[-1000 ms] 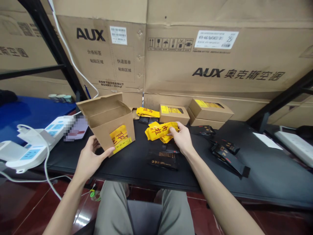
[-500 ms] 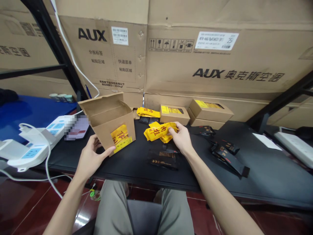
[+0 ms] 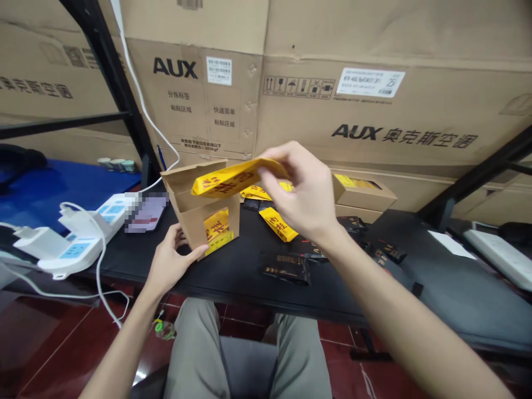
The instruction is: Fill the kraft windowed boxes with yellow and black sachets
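Observation:
My left hand (image 3: 169, 265) grips the lower corner of an open brown paper box (image 3: 195, 213) that stands upright on the black table (image 3: 241, 277); yellow shows through its front window. My right hand (image 3: 305, 191) is raised above the table and pinches a yellow packet (image 3: 230, 180) with red characters, held flat just over the box's open top. Another yellow packet (image 3: 277, 224) lies on the table behind my right hand, and more yellow packets (image 3: 253, 192) lie further back.
Black packets (image 3: 286, 266) lie in front and to the right (image 3: 384, 256). Closed brown boxes (image 3: 361, 194) stand at the back against large AUX cartons (image 3: 374, 116). White power strips (image 3: 75, 244) with cables sit left, another (image 3: 499, 252) at right. A black shelf frame (image 3: 112, 83) rises at left.
My right hand lifted a yellow packet off the table and carried it up and left over the box's opening. The left hand kept hold of the box. The camera view shifted slightly.

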A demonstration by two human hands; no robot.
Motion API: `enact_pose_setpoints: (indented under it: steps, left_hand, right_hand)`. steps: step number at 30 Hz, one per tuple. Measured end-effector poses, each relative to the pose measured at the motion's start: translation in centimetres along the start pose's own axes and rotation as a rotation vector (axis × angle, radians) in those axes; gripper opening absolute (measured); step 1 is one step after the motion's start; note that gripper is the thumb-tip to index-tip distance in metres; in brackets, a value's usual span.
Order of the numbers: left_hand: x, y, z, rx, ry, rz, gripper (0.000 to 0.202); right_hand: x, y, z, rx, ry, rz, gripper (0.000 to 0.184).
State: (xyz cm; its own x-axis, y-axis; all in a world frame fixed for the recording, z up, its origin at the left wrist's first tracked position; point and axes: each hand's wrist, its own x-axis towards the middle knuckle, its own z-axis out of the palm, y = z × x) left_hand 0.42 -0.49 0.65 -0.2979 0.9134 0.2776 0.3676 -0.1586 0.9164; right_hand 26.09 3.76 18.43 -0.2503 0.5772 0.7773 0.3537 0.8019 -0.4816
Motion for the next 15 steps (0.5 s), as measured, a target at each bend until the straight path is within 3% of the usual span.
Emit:
enact_pose_setpoints:
  steps: [3,6,10,15]
  left_hand:
    - [-0.1,0.3,0.0,0.002,0.002,0.013,0.070]
    - [-0.1,0.7,0.0,0.014,-0.003,0.008,0.071]
    - [-0.1,0.9,0.0,0.033,0.007,-0.003,0.073]
    - [0.0,0.7,0.0,0.035,0.010,0.005,0.074]
  right_hand:
    - [2.9,-1.5,2.4,-0.154,-0.269,-0.124,0.023]
    - [4.6,-1.8,5.4,-0.312,-0.446,-0.161,0.020]
    - [5.7,-2.5,8.6,-0.470,-0.669,-0.057,0.015]
    - [7.3,-4.0,10.1,-0.681,-0.875,0.048,0.017]
